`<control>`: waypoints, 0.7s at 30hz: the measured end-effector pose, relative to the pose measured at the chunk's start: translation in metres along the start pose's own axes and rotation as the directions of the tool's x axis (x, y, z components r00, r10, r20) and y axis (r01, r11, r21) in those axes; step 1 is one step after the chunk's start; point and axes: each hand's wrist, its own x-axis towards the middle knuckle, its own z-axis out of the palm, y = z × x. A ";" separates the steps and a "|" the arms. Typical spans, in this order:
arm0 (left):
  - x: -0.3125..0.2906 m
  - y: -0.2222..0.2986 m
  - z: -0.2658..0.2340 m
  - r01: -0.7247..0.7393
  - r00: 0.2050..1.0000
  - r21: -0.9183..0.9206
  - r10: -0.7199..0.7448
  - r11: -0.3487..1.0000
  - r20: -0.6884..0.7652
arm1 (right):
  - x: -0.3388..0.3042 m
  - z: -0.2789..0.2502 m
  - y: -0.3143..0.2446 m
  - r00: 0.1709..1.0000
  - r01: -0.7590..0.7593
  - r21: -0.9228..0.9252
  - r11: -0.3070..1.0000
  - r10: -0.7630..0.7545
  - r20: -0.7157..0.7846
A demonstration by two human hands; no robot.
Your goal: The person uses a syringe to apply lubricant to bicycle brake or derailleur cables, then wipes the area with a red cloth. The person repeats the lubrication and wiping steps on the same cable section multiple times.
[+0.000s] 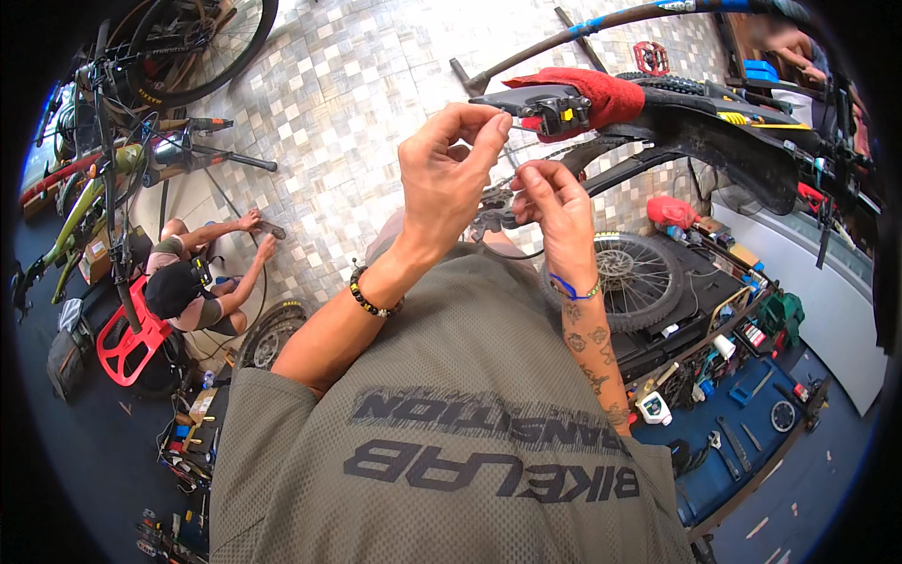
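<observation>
In front of my chest, both hands are raised beneath a bicycle wrapped in part with red cloth [615,101]. My left hand [440,179] is closed in a pinch, its fingertips beside a small black fitting with a yellow mark [564,115]. Lower and to its right, my right hand [558,209] also pinches with thumb and forefinger. A thin, pale strand like a cable [513,158] runs between the two sets of fingertips. Just behind the hands is a dark, jointed part resembling a rear derailleur [496,211], with a black cable housing [507,254] looping below it.
A bicycle wheel [620,273] lies at right, beside a blue tool bench [686,470] with wrenches. At left, a crouching co-worker [193,291] handles a dark part near a red stand base [132,343]. Several bikes [113,160] stand behind. Another person [794,56] is at far right.
</observation>
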 end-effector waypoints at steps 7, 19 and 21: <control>0.000 -0.011 0.005 -0.124 0.992 -0.011 0.124 0.992 0.007 | -0.006 0.002 0.006 1.000 -0.014 0.016 1.000 0.014 -0.003; 0.003 -0.021 -0.005 -0.546 0.833 0.285 0.545 0.788 0.090 | 0.009 0.036 0.007 0.999 0.049 0.558 0.828 -0.038 -0.030; 0.003 -0.024 -0.005 -0.540 0.836 0.290 0.543 0.790 0.077 | 0.011 0.043 0.004 0.999 0.044 0.655 0.754 -0.024 -0.039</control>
